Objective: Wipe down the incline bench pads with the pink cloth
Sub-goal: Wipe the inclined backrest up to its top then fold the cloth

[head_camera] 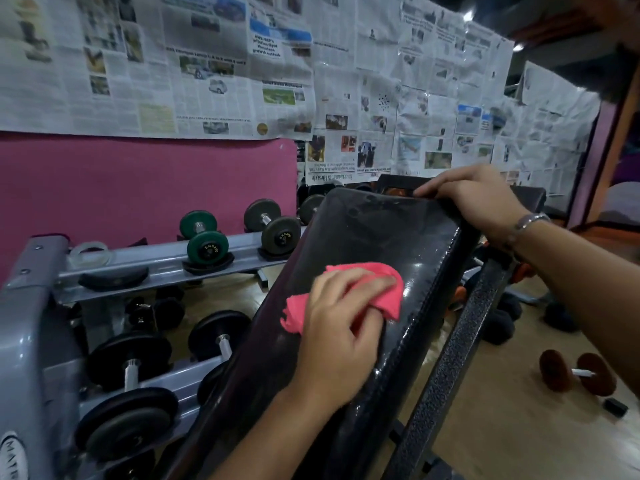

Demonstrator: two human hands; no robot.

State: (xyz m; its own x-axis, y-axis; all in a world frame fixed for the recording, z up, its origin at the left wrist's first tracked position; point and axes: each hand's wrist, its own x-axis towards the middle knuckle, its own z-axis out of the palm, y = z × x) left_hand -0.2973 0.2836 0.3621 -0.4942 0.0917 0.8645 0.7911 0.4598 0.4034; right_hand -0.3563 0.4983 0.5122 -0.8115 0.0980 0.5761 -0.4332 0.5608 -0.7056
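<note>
Room: a gym corner with a pink wall (138, 181) papered above in newspaper sheets (207, 64). A grey steel dumbbell rack (145, 261) stands just left of the black vinyl incline bench pad (374, 233).
Pad axis: its long axis climbs from low and near the person to high and far. The top end points at the papered wall and the glossy face is turned up and leftward.
Pink terry cloth (299, 313): bunched flat on the pad's face, about midway along it and near the stitched right edge.
Left hand (341, 327): fingers curled over the cloth, holding and pressing it to the vinyl, probably so that it drags along with the stroke.
Right hand (474, 199): fingers hooked over the pad's top edge, apparently steadying it against the push.
Black speckled metal frame (460, 341): runs under the pad's right side, parallel to it.
Progress: the face looks streaky and wet, so I judge the wiping to be mid-way.
</note>
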